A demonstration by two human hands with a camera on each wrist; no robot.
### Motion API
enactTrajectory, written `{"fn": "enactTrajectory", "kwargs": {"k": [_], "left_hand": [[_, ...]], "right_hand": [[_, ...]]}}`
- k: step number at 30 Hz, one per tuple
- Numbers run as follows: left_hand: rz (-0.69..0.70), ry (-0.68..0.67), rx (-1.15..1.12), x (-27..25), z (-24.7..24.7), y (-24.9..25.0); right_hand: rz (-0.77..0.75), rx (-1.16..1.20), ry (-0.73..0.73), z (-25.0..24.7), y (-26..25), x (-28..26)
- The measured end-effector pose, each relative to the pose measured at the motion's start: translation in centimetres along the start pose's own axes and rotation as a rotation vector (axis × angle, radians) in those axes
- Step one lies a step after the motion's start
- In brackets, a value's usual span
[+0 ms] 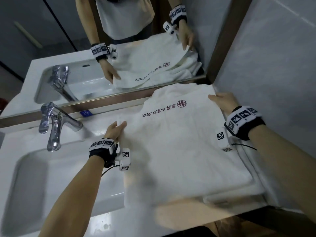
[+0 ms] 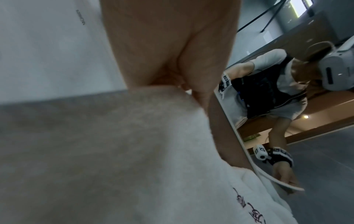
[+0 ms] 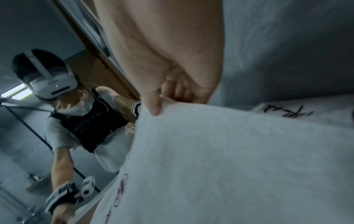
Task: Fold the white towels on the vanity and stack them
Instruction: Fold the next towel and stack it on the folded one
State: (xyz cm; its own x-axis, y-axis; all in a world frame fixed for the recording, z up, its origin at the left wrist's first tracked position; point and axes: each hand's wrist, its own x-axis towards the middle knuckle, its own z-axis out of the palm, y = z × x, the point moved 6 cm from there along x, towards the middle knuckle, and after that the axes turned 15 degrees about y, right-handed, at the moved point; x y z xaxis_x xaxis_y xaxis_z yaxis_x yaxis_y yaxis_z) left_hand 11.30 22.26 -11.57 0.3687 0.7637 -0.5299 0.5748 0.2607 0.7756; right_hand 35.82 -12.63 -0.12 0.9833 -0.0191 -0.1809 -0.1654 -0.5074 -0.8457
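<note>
We see a hotel bathroom: a white vanity [image 1: 106, 134] with a sunken basin [image 1: 34, 177], chrome faucet [image 1: 54, 127], framed wall mirror [image 1: 102, 48], and a towel [image 1: 179, 151] embroidered with a logo.

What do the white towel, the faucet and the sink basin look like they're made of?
White towel: soft looped terry cloth, likely cotton; the wrist views show a fuzzy matte pile, with dark red stitched lettering. Faucet: polished, chrome-looking metal with mirror-like reflections. Sink basin: smooth glossy white, probably glazed ceramic, though a moulded resin can't be ruled out.
</note>
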Motion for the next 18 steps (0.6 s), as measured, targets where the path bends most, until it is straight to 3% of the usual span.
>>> {"fn": "enactTrajectory", "kwargs": {"k": [3,7,13,18], "left_hand": [[0.159,-0.037,-0.205,-0.8,-0.9,1.5],[0.191,-0.100,-0.307,-1.5,-1.7,2.1],[0.173,-0.025,-0.094,-0.2,0.5,1.7],[0.160,0.123,-0.010,1.9,0.5,1.6]], "right_hand": [[-0.120,0.178,0.007,-1.3,-1.0,-0.5],[-0.135,0.304,-0.051,-2.3,-0.1,-0.6],[-0.043,0.179,-0.058,-0.2,1.1,1.3],[-0.103,0.059,0.006,0.3,1.1,2.6]]}}
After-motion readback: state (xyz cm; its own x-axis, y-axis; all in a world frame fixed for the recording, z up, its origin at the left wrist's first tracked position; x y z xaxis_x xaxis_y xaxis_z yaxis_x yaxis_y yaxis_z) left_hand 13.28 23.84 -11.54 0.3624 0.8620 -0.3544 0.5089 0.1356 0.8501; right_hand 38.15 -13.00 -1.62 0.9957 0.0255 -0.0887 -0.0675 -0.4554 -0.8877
